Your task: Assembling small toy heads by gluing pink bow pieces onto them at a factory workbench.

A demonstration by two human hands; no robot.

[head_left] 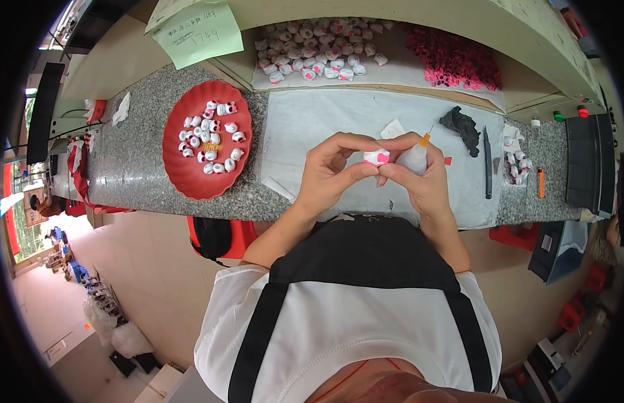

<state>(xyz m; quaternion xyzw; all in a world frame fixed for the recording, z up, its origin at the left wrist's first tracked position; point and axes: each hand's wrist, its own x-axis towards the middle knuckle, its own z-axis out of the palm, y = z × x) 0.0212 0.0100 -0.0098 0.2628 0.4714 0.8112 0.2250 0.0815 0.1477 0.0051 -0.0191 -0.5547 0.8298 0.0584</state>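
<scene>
The small white and pink piece (377,157) sits pinched between the fingertips of both hands, held above the white sheet (325,121) at the middle of the desk (137,161). The left hand (332,171) is curled closed around its left side; the right hand (419,176) grips its right side while also clasping a small squeeze bottle (415,158) with an orange nozzle.

With 1 hand doing 2 jobs, the bottle could well tilt and drip onto the fingers or the sheet, or the little piece could slip out and drop toward the lap.

Left of the sheet a red plate (184,176) holds about 20 similar pieces; a larger heap (318,50) and a pile of pink bits (453,60) lie on the raised shelf behind. To the right lie a black scrap (465,126), a dark tool (487,164) and an orange lighter (541,182). The desk is speckled grey stone over a tan floor.
</scene>
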